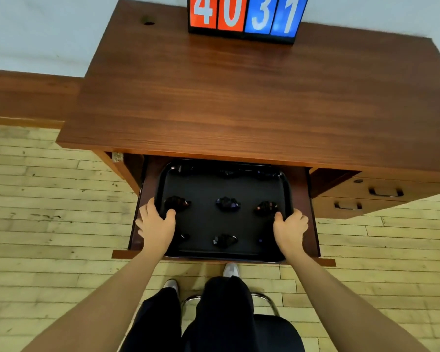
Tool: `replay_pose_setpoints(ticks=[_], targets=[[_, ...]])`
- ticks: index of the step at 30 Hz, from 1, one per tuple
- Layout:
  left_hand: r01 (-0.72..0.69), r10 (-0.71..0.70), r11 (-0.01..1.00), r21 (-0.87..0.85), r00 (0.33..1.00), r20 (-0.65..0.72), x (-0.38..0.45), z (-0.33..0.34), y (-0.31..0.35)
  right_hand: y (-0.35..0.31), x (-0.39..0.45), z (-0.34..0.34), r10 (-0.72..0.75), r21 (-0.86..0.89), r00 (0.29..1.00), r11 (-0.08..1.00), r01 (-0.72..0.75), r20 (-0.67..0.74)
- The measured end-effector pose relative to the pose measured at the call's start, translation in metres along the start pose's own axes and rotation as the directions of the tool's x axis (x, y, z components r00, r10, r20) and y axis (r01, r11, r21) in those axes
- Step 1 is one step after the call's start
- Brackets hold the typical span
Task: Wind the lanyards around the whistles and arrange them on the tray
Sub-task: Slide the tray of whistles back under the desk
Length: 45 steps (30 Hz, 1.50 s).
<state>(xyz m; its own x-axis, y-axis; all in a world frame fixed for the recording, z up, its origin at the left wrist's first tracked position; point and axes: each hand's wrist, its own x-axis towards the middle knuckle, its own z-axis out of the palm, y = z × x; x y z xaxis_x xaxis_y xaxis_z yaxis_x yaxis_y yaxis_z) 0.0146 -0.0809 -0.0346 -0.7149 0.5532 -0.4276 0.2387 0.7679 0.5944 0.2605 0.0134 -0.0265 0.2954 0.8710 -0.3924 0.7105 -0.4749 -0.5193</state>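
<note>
A black tray [203, 224] lies inside the pulled-out middle drawer [313, 224] of a wooden desk. Several whistles wound in dark lanyards sit on it in rows, among them one at mid left [177, 203], one at the centre [228, 203], one at mid right [266, 207] and one at front centre [224, 240]. More lie in shadow at the back under the desk edge. My left hand [155, 224] grips the tray's left rim, thumb inside. My right hand [290, 226] grips the right rim the same way and hides part of the front right corner.
The desk top [239, 97] carries a flip scoreboard [247, 16] reading 40 and 31 at its far edge. Two shut drawers with handles [385, 192] are on the right. My legs and a black chair [277, 331] are below the drawer, on a wooden plank floor.
</note>
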Motion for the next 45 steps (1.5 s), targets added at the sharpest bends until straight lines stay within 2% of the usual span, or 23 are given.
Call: replay_pose_setpoints(ticks=[9,13,20,23,25,30,31,33,35,38,42,45], targets=[[-0.022,0.022,1.0,-0.003,0.996,0.087,0.028,0.012,0.003,-0.01,0.03,0.016,0.001,-0.065,1.0,0.998,0.0,0.009],[-0.03,0.021,0.997,0.075,0.993,0.116,0.03,0.013,0.004,-0.009,0.033,0.022,0.03,-0.147,0.999,0.989,-0.026,0.028],[-0.028,-0.011,0.976,0.217,0.984,0.178,0.027,0.01,0.004,-0.01,0.029,0.021,0.001,-0.261,0.999,0.965,0.01,0.041],[-0.033,-0.002,0.968,0.25,0.99,0.14,0.02,0.006,0.009,-0.013,0.013,0.018,-0.11,-0.315,0.993,0.945,0.091,-0.044],[-0.11,0.088,0.957,0.268,0.992,0.093,0.014,0.006,0.013,-0.015,0.001,0.017,-0.218,-0.334,0.973,0.925,0.181,-0.076],[-0.351,0.349,0.883,0.313,0.935,0.065,-0.01,0.0,0.014,-0.006,-0.028,0.016,-0.473,-0.296,0.868,0.817,0.496,0.149],[-0.412,0.399,0.86,0.303,0.911,0.106,-0.016,-0.001,0.012,-0.004,-0.035,0.017,-0.491,-0.287,0.844,0.794,0.536,0.215],[-0.516,0.447,0.808,0.284,0.851,0.275,-0.027,-0.002,0.006,0.001,-0.045,0.019,-0.487,-0.274,0.785,0.752,0.6,0.382],[-0.545,0.368,0.756,0.363,0.812,0.453,-0.038,-0.003,0.0,0.006,-0.055,0.022,-0.483,-0.276,0.709,0.69,0.67,0.514],[-0.565,0.254,0.686,0.458,0.776,0.577,-0.048,0.004,-0.007,0.014,-0.063,0.03,-0.477,-0.343,0.661,0.593,0.729,0.58],[-0.564,0.231,0.659,0.497,0.781,0.581,-0.046,0.013,-0.008,0.014,-0.056,0.034,-0.506,-0.402,0.614,0.471,0.785,0.606],[-0.576,0.219,0.627,0.524,0.776,0.591,-0.038,0.016,0.0,0.008,-0.048,0.033,-0.488,-0.41,0.608,0.458,0.789,0.626]])
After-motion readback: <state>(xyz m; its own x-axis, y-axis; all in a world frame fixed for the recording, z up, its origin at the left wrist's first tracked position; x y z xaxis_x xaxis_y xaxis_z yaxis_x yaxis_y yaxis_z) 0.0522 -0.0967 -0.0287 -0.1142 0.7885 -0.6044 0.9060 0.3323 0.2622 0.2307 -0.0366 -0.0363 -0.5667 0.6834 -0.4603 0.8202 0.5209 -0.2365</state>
